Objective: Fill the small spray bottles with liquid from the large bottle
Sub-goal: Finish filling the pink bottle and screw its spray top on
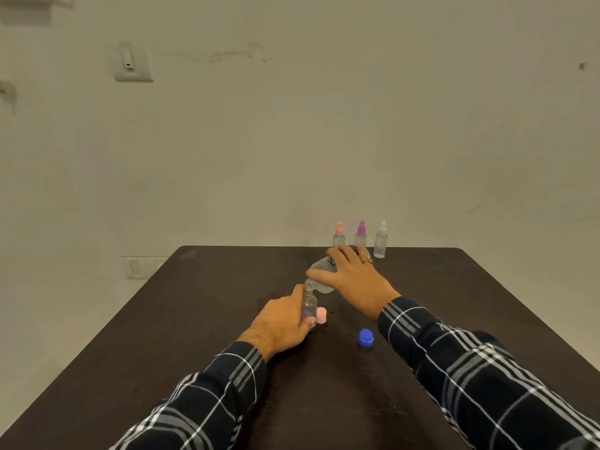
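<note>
Large bottle (321, 271), tilted mouth-down mid-table, is gripped by the right hand (354, 280); left hand (282, 323) wraps the open small spray bottle (309, 306) beneath; pink cap (321, 315) just right.

Bare off-white wall (292, 141), scuffed, switch plate (133, 64) upper left, dark brown table (162, 336), dim warm light

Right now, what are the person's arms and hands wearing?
Both arms wear long dark navy sleeves with a white and grey plaid check, cuffs at the wrists. The left hand is bare; the right hand has a gold ring on one finger.
</note>
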Motion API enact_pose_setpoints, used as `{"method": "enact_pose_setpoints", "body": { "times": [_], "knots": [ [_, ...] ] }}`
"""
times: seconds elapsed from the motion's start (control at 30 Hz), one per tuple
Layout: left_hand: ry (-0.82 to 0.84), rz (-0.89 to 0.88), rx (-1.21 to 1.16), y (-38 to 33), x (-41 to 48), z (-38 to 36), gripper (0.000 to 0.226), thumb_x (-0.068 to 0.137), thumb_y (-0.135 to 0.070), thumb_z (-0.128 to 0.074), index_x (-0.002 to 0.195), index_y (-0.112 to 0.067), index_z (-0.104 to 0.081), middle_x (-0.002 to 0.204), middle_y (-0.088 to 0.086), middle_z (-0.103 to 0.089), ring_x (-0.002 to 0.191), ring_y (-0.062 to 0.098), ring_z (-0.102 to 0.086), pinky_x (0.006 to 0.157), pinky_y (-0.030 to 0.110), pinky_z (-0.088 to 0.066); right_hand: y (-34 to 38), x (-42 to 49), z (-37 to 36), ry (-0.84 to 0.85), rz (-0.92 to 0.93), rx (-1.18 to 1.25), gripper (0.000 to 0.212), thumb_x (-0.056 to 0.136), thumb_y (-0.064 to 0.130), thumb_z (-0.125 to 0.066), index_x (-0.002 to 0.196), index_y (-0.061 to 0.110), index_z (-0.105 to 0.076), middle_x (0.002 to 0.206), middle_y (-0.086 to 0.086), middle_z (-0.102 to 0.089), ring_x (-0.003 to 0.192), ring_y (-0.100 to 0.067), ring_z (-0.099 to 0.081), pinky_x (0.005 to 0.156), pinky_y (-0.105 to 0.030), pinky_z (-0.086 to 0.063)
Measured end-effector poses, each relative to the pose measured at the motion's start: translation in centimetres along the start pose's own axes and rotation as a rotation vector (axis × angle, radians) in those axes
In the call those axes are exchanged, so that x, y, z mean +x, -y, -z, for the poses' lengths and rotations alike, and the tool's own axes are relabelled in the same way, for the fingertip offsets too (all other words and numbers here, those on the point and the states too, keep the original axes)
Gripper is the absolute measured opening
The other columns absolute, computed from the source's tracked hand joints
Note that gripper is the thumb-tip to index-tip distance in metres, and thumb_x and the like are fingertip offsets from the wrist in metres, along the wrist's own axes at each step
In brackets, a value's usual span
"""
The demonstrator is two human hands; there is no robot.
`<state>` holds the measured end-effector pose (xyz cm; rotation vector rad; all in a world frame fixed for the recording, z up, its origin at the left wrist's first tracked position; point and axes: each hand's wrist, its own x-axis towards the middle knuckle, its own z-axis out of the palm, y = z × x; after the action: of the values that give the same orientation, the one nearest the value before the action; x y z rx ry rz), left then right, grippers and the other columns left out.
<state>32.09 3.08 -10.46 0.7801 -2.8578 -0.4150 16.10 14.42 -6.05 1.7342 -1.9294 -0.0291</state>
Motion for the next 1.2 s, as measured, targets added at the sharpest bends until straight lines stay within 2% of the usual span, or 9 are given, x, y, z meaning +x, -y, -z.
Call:
{"method": "enact_pose_setpoints", "body": {
  "times": [0.1, 0.27, 0.7, 0.8, 1.0, 1.2],
  "knots": [
    [0.003, 0.006, -0.003, 0.04, 0.04, -0.04, 0.070, 0.097, -0.043, -0.058, 0.152, -0.017, -0.022, 0.127, 0.007, -0.063, 0.106, 0.022, -0.065, 0.097, 0.042, -0.054, -0.05, 0.05, -0.18, -0.011, -0.003, -0.003, 0.088, 0.084, -0.003, -0.070, 0.146, 0.043, -0.028, 0.145, -0.021, -0.037, 0.136, -0.045, -0.033, 0.110, -0.066, -0.029],
    [0.005, -0.002, 0.003, 0.03, 0.02, 0.01, 0.069, 0.098, -0.043, -0.057, 0.151, -0.016, -0.023, 0.125, 0.007, -0.064, 0.105, 0.022, -0.065, 0.097, 0.041, -0.054, -0.03, -0.09, -0.10, 0.023, -0.019, 0.006, 0.084, 0.090, -0.001, -0.063, 0.148, 0.045, -0.022, 0.151, -0.019, -0.029, 0.141, -0.042, -0.025, 0.114, -0.065, -0.023],
    [0.017, 0.013, -0.010, -0.09, -0.01, 0.06, 0.069, 0.098, -0.042, -0.057, 0.152, -0.016, -0.022, 0.128, 0.007, -0.062, 0.107, 0.022, -0.064, 0.098, 0.041, -0.053, 0.08, -0.07, -0.24, 0.004, -0.021, 0.003, 0.084, 0.087, 0.003, -0.069, 0.146, 0.044, -0.026, 0.149, -0.019, -0.034, 0.138, -0.042, -0.030, 0.112, -0.064, -0.027],
    [0.009, 0.007, -0.005, -0.05, -0.05, 0.06, 0.069, 0.098, -0.043, -0.057, 0.152, -0.016, -0.022, 0.127, 0.007, -0.062, 0.106, 0.023, -0.065, 0.098, 0.041, -0.053, 0.03, -0.06, -0.14, 0.014, -0.024, 0.003, 0.082, 0.089, 0.000, -0.065, 0.147, 0.044, -0.026, 0.149, -0.020, -0.032, 0.138, -0.042, -0.028, 0.112, -0.064, -0.026],
    [0.013, 0.005, -0.022, 0.00, 0.01, 0.08, 0.067, 0.097, -0.043, -0.057, 0.150, -0.018, -0.025, 0.125, 0.006, -0.064, 0.104, 0.022, -0.065, 0.097, 0.042, -0.054, 0.45, -0.51, -0.80, 0.076, -0.112, 0.119, 0.073, 0.095, 0.009, -0.060, 0.144, 0.048, -0.023, 0.149, -0.012, -0.028, 0.139, -0.036, -0.025, 0.114, -0.058, -0.026],
    [0.012, -0.005, -0.032, -0.06, -0.07, 0.19, 0.064, 0.097, -0.042, -0.058, 0.148, -0.019, -0.027, 0.124, 0.005, -0.064, 0.102, 0.020, -0.065, 0.096, 0.041, -0.054, 0.66, -0.68, -0.77, 0.105, -0.141, 0.181, 0.076, 0.092, 0.010, -0.063, 0.144, 0.049, -0.022, 0.148, -0.010, -0.030, 0.139, -0.035, -0.029, 0.114, -0.056, -0.028]
  ]
}}
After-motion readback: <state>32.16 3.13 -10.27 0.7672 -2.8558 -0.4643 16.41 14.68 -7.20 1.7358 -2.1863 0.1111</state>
